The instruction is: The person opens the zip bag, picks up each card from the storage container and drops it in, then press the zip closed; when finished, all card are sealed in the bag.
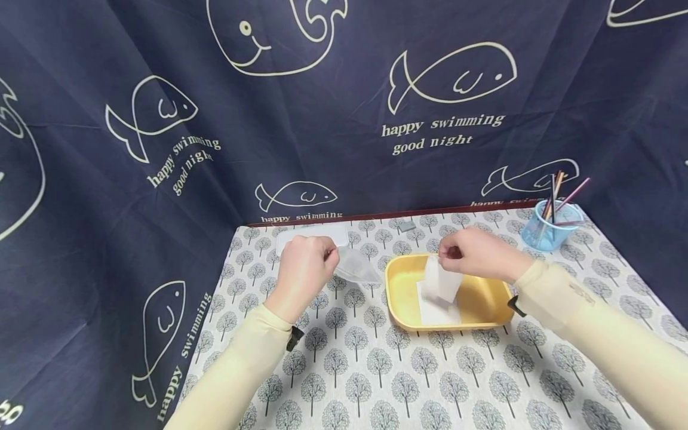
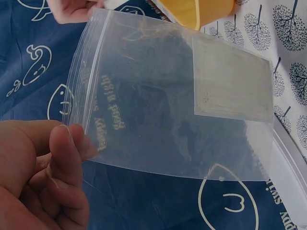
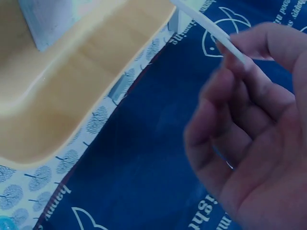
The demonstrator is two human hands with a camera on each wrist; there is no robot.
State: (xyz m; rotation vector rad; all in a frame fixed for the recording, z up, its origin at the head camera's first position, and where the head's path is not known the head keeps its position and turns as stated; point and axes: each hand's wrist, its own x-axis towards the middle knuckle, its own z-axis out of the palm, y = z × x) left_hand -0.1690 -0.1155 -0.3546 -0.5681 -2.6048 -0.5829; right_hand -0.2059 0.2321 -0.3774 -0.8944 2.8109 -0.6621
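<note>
My left hand [image 1: 305,272] pinches a clear zip bag [image 2: 148,139] near its zip end, left of the yellow tray [image 1: 486,304]. Inside the bag, at the end away from my fingers, a pale square piece [image 2: 232,81] lies flat. Over the tray, my right hand [image 1: 478,255] holds a thin white sheet [image 1: 443,282] by its upper edge between thumb and fingers; the right wrist view shows this sheet [image 3: 211,25] nearly edge-on. Below it another white piece [image 1: 434,313] lies in the tray, partly covered by the held sheet.
A blue cup [image 1: 545,233] with several pencils or sticks stands at the back right. Behind my left hand lies a white flat box or lid [image 1: 335,232]. A small grey block [image 1: 406,226] sits near the back edge. A dark blue curtain [image 1: 344,119] hangs behind the tree-print tablecloth [image 1: 357,358].
</note>
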